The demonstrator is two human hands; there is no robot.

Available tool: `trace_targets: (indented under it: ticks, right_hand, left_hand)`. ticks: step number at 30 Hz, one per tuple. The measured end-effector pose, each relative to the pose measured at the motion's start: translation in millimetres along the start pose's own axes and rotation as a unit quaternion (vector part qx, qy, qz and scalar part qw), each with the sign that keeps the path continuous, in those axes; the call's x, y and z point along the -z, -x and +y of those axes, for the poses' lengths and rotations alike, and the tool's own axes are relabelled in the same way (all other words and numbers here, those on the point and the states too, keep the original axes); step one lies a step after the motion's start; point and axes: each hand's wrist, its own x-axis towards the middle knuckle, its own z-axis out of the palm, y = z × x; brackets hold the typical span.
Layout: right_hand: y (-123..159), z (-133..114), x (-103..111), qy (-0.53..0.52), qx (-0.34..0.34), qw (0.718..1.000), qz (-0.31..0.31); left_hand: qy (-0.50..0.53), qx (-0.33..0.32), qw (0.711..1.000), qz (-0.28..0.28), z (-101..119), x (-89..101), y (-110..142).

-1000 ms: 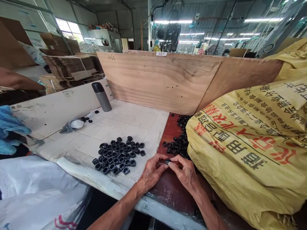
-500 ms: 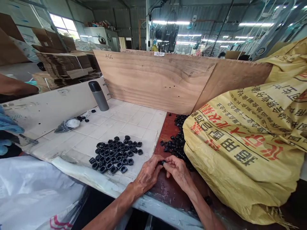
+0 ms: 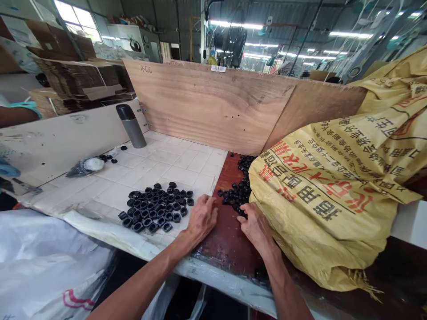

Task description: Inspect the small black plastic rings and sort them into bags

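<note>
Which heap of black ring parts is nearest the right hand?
The heap on the red board, beside the yellow sack: the right hand has fingertips at its edge. The other heap lies on the white tiles.

The view comes from a camera worn on a person's head, facing forward and down across a white tiled workbench (image 3: 160,164). The person's left hand (image 3: 200,218) and right hand (image 3: 256,231) appear close up near the bottom of the frame. A plywood board (image 3: 207,106) stands farther ahead, and a distant factory roof (image 3: 267,18) runs along the top.
</note>
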Motion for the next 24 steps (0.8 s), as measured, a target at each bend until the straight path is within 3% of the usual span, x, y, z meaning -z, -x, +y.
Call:
trace_targets:
  ticks: [3,6,12,16,24]
  right_hand:
    - [1.6,-3.9,-7.9,0.049,0.016,0.999,0.008]
    - [1.9,-4.2,-13.8,0.047,0.031,0.998,0.003]
    - [1.8,-9.2,-17.0,0.028,0.037,0.999,-0.005]
    - [1.7,-13.1,-13.1,0.041,0.042,0.998,-0.021]
    - [1.9,-15.3,-12.7,0.027,0.065,0.997,-0.023]
  left_hand:
    - [0.061,-0.008,0.998,-0.030,12.7,-22.4,-18.3]
    - [0.080,-0.006,0.995,-0.057,13.0,-31.8,-24.7]
    - [0.076,0.043,0.994,-0.071,0.1,-16.0,-8.1]
    - [0.094,0.039,0.993,-0.055,-4.9,-2.6,5.8]
    - [0.072,0.022,0.996,-0.044,-2.1,-12.8,7.0]
